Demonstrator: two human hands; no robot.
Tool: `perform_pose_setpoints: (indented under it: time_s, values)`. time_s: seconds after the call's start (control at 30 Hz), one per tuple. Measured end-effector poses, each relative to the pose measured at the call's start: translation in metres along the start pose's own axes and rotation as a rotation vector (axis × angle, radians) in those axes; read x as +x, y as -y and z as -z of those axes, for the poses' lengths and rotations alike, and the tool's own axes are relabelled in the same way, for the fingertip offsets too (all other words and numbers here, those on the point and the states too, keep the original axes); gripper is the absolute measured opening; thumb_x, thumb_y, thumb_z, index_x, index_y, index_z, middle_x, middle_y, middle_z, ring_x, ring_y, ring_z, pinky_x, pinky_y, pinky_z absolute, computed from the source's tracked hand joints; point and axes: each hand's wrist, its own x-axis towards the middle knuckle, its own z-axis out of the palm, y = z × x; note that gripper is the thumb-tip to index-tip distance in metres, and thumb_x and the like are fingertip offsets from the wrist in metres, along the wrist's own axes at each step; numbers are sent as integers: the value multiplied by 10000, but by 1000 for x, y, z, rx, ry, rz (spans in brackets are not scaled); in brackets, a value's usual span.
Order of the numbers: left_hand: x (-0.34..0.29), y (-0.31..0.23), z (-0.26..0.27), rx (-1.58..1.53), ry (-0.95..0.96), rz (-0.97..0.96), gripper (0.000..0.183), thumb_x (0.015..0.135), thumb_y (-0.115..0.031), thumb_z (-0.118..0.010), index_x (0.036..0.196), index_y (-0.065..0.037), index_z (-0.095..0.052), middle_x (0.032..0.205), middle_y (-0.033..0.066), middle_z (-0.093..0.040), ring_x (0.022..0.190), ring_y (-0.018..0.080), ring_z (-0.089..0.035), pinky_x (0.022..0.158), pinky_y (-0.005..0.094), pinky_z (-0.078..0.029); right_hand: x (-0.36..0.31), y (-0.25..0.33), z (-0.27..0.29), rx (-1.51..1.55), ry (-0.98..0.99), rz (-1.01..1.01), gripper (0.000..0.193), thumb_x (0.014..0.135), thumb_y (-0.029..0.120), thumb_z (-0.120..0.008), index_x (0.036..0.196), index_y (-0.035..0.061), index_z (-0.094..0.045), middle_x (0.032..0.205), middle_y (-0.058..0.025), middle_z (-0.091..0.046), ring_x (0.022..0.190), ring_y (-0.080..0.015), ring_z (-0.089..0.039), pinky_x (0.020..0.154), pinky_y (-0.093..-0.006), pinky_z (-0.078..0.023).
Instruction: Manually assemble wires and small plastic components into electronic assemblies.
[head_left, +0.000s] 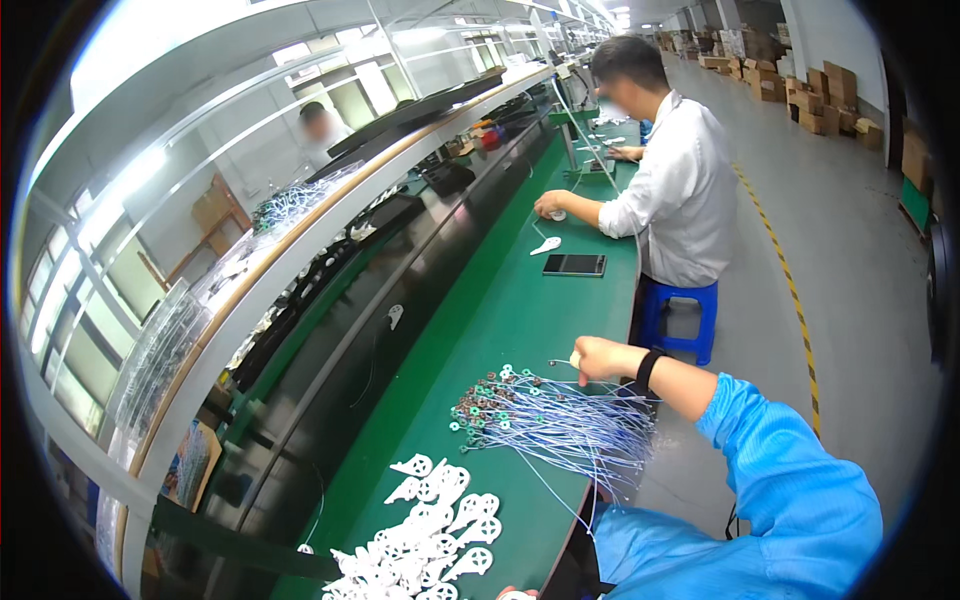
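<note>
My right hand, a dark band at its wrist, is closed in a pinch above the far edge of a pile of thin blue-white wires. A short wire end sticks out to the left of its fingertips, and something pale covers or sits at the fingertips. The piled wires have green and brown ring-shaped ends pointing left. Of my left hand only a bit of finger shows at the lower edge, beside a white piece. Near it lies a heap of white plastic parts, each round with a tapered tail.
Left of the green bench runs a dark conveyor belt carrying a white part with a wire. A phone lies farther up the bench. Beyond it a person in white works seated on a blue stool. A shelf rail stands left.
</note>
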Motion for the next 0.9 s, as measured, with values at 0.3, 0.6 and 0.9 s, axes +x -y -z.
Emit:
perform_pose_setpoints:
  time_s: [0.3, 0.6, 0.9]
  values:
    - [13, 19, 5, -57, 35, 28, 447, 827, -153, -526, 1252, -27, -468, 1092, 176, -591, 788, 243, -557, 672, 376, -474, -92, 57, 115, 786, -102, 304, 182, 891, 222, -612, 927, 44, -597, 746, -13, -599, 596, -71, -558, 511, -208, -446]
    - [15, 31, 11, -151, 89, 125, 328, 908, -219, -507, 1175, -30, -498, 1092, 166, -595, 760, 221, -543, 654, 354, -457, -182, 91, 131, 1012, -291, 734, 216, 988, 180, -464, 1062, 15, -582, 833, -47, -614, 638, -76, -545, 548, -201, -426]
    - [26, 41, 10, -254, 68, 121, 326, 967, -312, -423, 1124, -36, -500, 951, 101, -577, 763, 191, -525, 659, 313, -427, -209, 139, 53, 1159, 41, 841, 307, 983, 255, -462, 1100, -15, -549, 850, -146, -621, 630, -152, -572, 545, -258, -451]
